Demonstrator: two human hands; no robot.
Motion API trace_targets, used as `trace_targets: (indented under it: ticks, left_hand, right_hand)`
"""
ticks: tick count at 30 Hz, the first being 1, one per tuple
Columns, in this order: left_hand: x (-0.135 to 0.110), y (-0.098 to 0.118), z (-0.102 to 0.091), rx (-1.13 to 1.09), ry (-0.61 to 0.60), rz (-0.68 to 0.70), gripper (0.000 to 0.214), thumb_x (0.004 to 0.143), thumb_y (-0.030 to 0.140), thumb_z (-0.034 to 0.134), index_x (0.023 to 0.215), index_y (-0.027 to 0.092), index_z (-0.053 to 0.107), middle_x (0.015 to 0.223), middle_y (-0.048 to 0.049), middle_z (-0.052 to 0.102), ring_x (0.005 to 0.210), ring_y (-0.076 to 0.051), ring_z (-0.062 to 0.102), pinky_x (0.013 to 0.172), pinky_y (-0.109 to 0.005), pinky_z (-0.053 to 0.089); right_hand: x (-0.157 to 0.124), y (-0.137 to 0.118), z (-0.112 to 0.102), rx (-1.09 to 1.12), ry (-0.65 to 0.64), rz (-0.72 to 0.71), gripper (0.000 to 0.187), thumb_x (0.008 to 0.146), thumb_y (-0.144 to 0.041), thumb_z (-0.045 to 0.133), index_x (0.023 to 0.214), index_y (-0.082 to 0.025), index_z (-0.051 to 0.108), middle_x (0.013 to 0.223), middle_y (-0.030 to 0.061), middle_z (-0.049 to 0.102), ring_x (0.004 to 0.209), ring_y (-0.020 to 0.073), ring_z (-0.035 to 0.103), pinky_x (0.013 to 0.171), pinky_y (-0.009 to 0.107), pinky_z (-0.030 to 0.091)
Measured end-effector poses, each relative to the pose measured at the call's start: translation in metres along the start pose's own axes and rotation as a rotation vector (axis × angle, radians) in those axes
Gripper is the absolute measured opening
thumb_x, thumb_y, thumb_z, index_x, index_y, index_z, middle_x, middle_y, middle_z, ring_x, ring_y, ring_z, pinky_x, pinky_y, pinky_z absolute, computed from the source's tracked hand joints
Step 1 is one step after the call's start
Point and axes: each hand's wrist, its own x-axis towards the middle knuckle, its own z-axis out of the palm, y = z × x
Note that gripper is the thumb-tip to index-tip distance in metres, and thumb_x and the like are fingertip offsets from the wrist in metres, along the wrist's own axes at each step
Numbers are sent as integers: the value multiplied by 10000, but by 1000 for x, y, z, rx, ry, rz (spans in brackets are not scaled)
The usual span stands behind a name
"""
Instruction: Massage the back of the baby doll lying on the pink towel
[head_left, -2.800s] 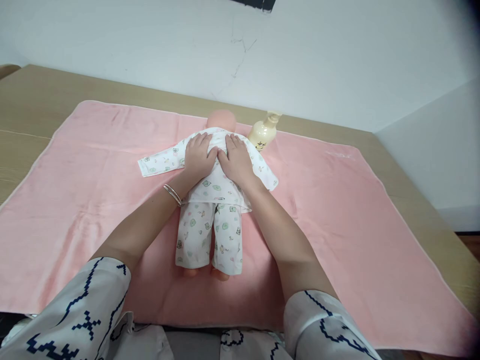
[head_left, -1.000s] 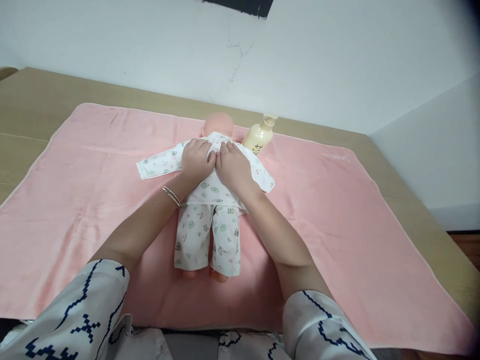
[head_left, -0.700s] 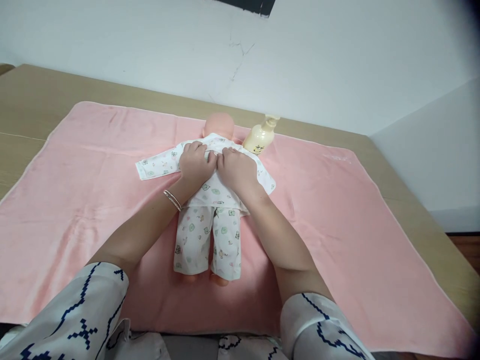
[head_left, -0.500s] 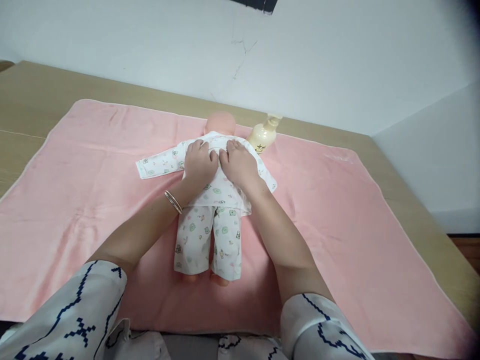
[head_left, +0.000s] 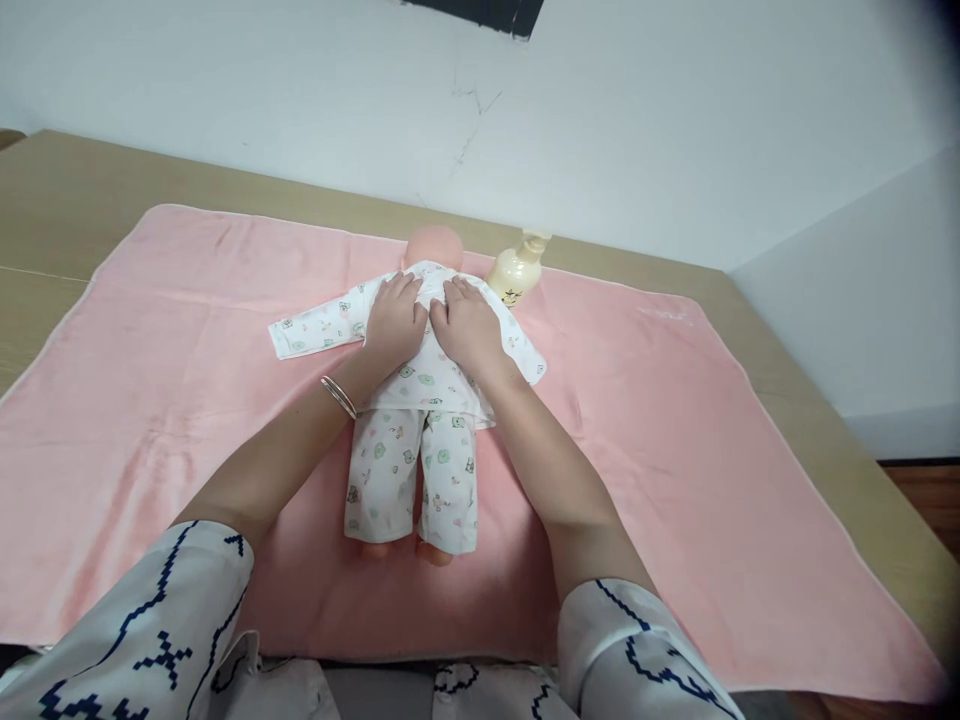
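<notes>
A baby doll (head_left: 431,245) in a white printed shirt and trousers (head_left: 411,470) lies lengthwise on a pink towel (head_left: 660,420), head away from me, feet towards me. My left hand (head_left: 394,320) lies flat on the left side of the doll's upper body, fingers stretched out. My right hand (head_left: 469,325) lies flat beside it on the right side, fingers also extended. The two thumbs nearly touch at the middle of the shirt. A silver bangle (head_left: 339,396) sits on my left wrist. Neither hand holds anything.
A cream pump bottle (head_left: 516,272) stands on the towel just right of the doll's head. The towel covers a wooden table (head_left: 60,200) set against a white wall. The doll's left sleeve (head_left: 315,325) stretches out sideways.
Both hands stay pressed on the doll's upper body, sliding slightly up and down over the shirt; fingers curled a second ago are flat now. The doll and bottle have not moved.
</notes>
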Motion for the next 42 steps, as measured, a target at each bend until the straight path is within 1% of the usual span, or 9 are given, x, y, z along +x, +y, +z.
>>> trace_targets:
  ticks: [6,10,13,17,22,27,33,38,42]
  left_hand:
    - [-8,10,-6,12,118,-30,266,875,196,398,981,174,641,1113,-139,679,1140,-280,587,1068,-479,452]
    - [-12,14,-7,41,143,-57,277,883,207,400,992,152,649,1092,-152,671,1113,-284,588,1053,-462,457]
    - [-9,11,-3,41,127,-68,354,889,220,391,1126,107,627,1213,-186,638,1213,-303,549,1110,-481,412]
    - [-3,2,1,46,31,14,461,912,250,351,1307,82,520,1404,-200,539,1378,-321,431,1191,-526,296]
    - [2,1,-4,79,-39,122,453,917,226,341,1303,80,528,1383,-195,557,1343,-311,464,1181,-514,310]
    - [0,9,-10,170,9,148,318,925,204,358,1055,114,634,1105,-176,660,1093,-313,584,995,-475,465]
    - [-7,12,-8,215,101,28,243,920,256,407,881,167,630,942,-154,664,970,-312,602,869,-470,501]
    - [-2,4,-2,123,76,-24,382,895,251,429,1202,89,589,1296,-199,611,1267,-331,524,1121,-505,379]
    - [2,-1,2,116,-12,-34,476,888,240,420,1320,70,527,1429,-204,526,1381,-354,429,1179,-554,290]
  right_hand:
    - [-9,-16,-9,-124,35,24,442,994,-280,311,1088,-54,680,1168,212,679,1132,321,612,1015,441,449]
    - [-14,-23,-14,-180,29,45,452,994,-265,294,989,-72,703,1024,198,708,1016,317,650,940,432,487]
    - [-11,-19,-12,-97,16,79,449,985,-280,306,1051,-62,692,1168,218,679,1131,335,619,983,451,481]
    - [-1,-5,-2,23,-33,54,509,969,-286,330,1309,19,555,1433,252,504,1394,335,421,1153,480,352]
    - [6,8,4,85,-100,-32,587,954,-266,318,1465,14,385,1554,213,358,1480,313,283,1206,508,270]
    - [-1,-4,-8,43,-44,-67,434,962,-215,318,1264,-64,590,1377,181,579,1328,280,502,1110,416,408]
    - [-15,-27,-20,-87,-4,101,361,979,-265,345,945,-130,679,1010,170,718,999,300,662,841,366,512]
    - [-6,-12,-10,-18,-17,81,422,985,-306,347,1168,-64,640,1290,215,628,1262,331,547,1052,447,438]
    - [6,7,2,31,-88,28,583,995,-356,354,1436,20,422,1506,247,419,1443,344,348,1196,490,276]
